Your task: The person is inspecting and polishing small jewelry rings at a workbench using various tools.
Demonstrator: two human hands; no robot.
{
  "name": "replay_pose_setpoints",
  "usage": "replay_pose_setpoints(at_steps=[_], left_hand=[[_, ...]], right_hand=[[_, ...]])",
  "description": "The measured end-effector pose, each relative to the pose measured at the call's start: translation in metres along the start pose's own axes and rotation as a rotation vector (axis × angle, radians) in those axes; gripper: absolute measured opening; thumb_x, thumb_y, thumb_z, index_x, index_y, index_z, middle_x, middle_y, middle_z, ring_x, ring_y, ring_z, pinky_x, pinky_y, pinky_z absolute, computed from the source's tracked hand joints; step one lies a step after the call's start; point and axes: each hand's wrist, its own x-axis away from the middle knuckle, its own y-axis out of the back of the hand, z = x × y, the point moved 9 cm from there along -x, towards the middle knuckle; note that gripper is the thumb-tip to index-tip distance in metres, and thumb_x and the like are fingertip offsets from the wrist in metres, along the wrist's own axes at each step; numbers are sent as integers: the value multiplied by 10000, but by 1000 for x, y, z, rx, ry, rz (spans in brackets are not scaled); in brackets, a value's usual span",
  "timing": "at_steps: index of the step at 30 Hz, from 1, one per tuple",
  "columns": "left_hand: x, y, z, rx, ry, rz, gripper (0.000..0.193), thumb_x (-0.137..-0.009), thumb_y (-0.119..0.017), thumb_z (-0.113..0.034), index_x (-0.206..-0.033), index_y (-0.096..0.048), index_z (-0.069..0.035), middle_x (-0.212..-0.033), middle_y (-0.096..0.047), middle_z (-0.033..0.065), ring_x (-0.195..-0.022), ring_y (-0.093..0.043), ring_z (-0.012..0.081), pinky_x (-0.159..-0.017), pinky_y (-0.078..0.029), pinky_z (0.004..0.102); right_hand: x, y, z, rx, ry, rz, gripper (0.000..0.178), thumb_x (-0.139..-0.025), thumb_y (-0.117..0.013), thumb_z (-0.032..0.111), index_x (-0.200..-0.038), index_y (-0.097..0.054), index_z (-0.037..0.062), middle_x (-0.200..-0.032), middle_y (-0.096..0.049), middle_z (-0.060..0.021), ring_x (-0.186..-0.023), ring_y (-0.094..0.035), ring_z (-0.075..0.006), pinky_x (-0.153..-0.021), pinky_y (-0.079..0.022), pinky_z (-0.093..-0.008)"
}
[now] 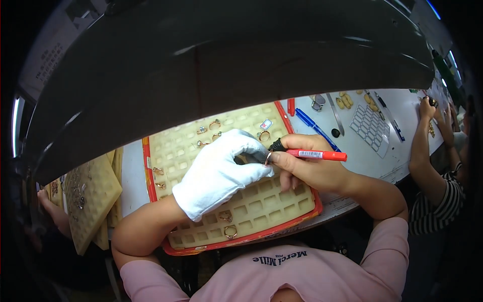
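A white surface [370, 166] reaches toward two o'clock, a co-worker's arm [422, 148] at three. Dark lettering marks the pink shirt [236, 284]; a barcode label, the red marker [334, 156]. Centrally, over a ring tray [251, 232], the gloved left hand [224, 166] pinches a ring [267, 158]; the bare right hand [312, 168] grips the marker, lying nine-to-three.

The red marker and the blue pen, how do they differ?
The red marker is held in the right hand; the blue pen lies on the white table. The red marker runs nearly level across the picture, the blue pen slants down to the right. Both are long and slim.
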Motion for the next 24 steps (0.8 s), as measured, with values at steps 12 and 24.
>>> replay_pose_setpoints(at_steps=[12, 24], left_hand=[[-2, 7, -1, -105, 50, -65, 287, -781, -715, -187, -992, -634, -9, -916, -597, 126, -800, -611, 215, -725, -488, 315], [5, 12, -28, -530, -167, -237, 126, -761, -686, -135, -840, -669, -39, -837, -629, 88, -738, -619, 260, -645, -502, 335]], right_hand=[[0, 4, 4, -48, 36, -25, 197, -936, -546, 175, -817, -581, 21, -614, -615, -32, -534, -574, -60, -482, -451, -195], [8, 14, 33, 570, 438, -218, 162, -911, -572, 132, -828, -557, -7, -631, -637, -73, -555, -628, -121, -495, -484, -247]])
